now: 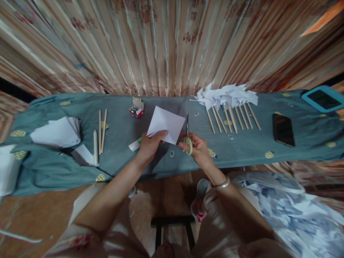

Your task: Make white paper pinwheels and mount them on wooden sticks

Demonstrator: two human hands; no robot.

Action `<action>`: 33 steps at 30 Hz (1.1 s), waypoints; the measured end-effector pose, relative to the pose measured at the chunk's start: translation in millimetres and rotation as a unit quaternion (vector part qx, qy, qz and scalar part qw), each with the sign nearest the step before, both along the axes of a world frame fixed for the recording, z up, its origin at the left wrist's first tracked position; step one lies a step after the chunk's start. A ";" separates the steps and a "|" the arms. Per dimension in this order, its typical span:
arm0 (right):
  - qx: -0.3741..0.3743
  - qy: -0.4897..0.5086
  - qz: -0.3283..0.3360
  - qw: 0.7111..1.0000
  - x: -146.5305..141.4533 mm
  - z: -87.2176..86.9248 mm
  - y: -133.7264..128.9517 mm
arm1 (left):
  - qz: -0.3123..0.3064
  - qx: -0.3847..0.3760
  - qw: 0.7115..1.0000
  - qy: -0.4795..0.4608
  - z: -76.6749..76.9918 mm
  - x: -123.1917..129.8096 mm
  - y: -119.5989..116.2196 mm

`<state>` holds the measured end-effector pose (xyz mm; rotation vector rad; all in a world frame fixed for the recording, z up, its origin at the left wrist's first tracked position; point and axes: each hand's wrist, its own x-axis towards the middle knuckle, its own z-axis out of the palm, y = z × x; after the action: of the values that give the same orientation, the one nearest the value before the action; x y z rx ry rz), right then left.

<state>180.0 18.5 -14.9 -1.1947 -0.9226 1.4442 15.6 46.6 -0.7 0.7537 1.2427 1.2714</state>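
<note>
A square sheet of white paper (167,123) is pinched in my left hand (151,145), thumb on top near its lower edge. One slit shows at the sheet's left corner. My right hand (197,146) grips scissors (187,125) by their pale green handles, fingers through the loops. The blades point away from me, just right of the paper, and look closed or nearly so. Below my left hand lies a white and green tube (135,144). A small open box (137,108) of metal pins or tacks stands behind it.
Paper pinwheels (228,96) on wooden sticks lie in a row at the back right. Farther right are a phone (283,129) and a blue-framed tablet (324,98). A paper stack (57,132) and loose sticks (102,130) lie left. A bag of paper pieces (298,211) sits below right.
</note>
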 end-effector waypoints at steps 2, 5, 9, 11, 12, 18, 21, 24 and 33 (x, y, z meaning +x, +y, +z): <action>-0.002 -0.009 0.023 1.000 2.5 -0.8 -2.3 | 0.020 -0.002 1.000 0.004 2.6 -4.5 5.0; -0.004 -0.024 0.070 0.997 6.2 -0.8 -6.6 | 0.047 0.006 0.999 -0.002 5.4 -10.7 12.0; 0.004 -0.042 0.139 0.989 9.3 1.3 -13.1 | 0.076 0.018 0.997 -0.011 8.2 -17.9 18.0; 0.013 -0.045 0.173 0.984 9.4 2.1 -16.1 | 0.079 0.019 0.997 -0.014 9.7 -20.6 19.1; 0.019 -0.047 0.188 0.981 9.2 2.2 -17.4 | 0.077 0.019 0.997 -0.015 10.4 -21.5 19.3; 0.025 -0.061 0.231 0.971 7.1 -0.9 -20.8 | 0.070 0.023 0.997 -0.016 11.3 -19.1 17.7; 0.020 -0.070 0.230 0.971 7.2 -2.1 -20.8 | 0.062 0.022 0.998 -0.010 9.5 -15.0 16.2; 0.017 -0.074 0.228 0.971 7.6 -1.9 -20.2 | 0.053 0.018 0.998 -0.005 7.2 -11.5 14.5; 0.014 -0.068 0.231 0.971 8.7 -3.9 -18.5 | 0.035 0.036 0.999 -0.015 1.0 -7.9 12.7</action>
<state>188.7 0.0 -18.8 -1.1123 -1.3791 1.7174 7.7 59.3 0.3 0.7448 1.2146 1.3859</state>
